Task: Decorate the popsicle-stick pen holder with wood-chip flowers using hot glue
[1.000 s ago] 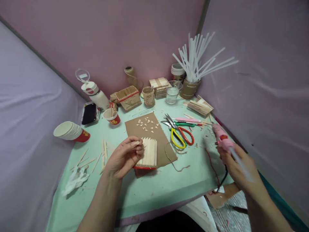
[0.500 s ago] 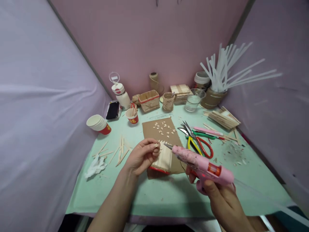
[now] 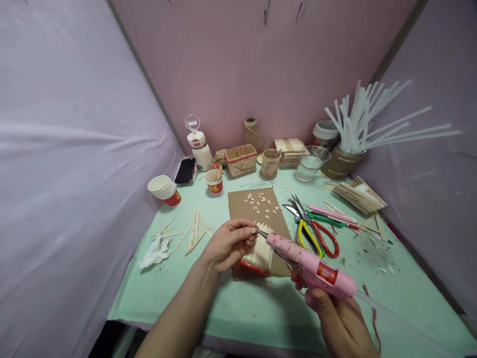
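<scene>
The left hand (image 3: 230,243) hovers over the near middle of the table (image 3: 208,298), its thumb and fingertips pinched on a small wood chip (image 3: 253,230). The right hand (image 3: 335,315) is wrapped around the grip of a pink glue gun (image 3: 311,262), which slants up and to the left. Its metal tip sits right at the wood chip; whether they touch cannot be told.

Just below the two, a panel of flat wooden sticks (image 3: 261,252) with a red lower edge lies on a sheet of brown cardboard (image 3: 246,209). More tiny chips (image 3: 263,201) are scattered on the far half of the cardboard.

To the right of the cardboard lie scissors (image 3: 316,233) with yellow and red handles, beside a pink pen (image 3: 330,213). To the left are loose sticks (image 3: 194,232) and a crumpled tissue (image 3: 154,251). A stack of paper cups (image 3: 163,189) lies on its side near the left edge. At the back stand a glass (image 3: 309,168) and a jar (image 3: 341,161) full of white rods.
</scene>
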Available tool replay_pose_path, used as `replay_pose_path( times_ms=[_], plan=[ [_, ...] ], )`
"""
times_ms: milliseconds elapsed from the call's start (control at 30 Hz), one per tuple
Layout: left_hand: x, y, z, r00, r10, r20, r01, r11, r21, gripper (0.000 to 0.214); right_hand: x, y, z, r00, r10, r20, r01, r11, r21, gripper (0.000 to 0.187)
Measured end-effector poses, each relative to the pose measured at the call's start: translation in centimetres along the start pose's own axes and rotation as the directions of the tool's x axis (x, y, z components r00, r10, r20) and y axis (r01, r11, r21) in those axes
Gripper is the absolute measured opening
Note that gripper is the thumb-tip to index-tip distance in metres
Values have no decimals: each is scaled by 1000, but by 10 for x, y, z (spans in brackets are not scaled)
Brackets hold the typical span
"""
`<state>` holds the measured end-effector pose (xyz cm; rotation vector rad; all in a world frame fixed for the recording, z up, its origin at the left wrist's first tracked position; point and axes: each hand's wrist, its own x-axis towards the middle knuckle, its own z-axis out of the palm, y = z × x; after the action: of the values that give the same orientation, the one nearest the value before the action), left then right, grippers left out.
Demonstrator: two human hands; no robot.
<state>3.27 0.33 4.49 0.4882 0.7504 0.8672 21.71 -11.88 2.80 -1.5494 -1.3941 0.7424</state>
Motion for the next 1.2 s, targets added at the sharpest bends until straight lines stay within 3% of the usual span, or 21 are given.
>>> replay_pose_path(
  times_ms=[367,1033,1200],
  plan=[
    [0,-2,1,1000,-11,6,10,1000,15,24,1,2,1,999,24,-45,-23,1000,17,46],
    [0,-1,4,1000,2,-20,-2,1000,21,24,2,-2,-4,1000,-11,-14,10,999,-45,46],
    [1,-2,4,1000,7,-20,-6,1000,26,22,-7,14,-9,1000,-17,-15,16,998,-64,43]
  ],
)
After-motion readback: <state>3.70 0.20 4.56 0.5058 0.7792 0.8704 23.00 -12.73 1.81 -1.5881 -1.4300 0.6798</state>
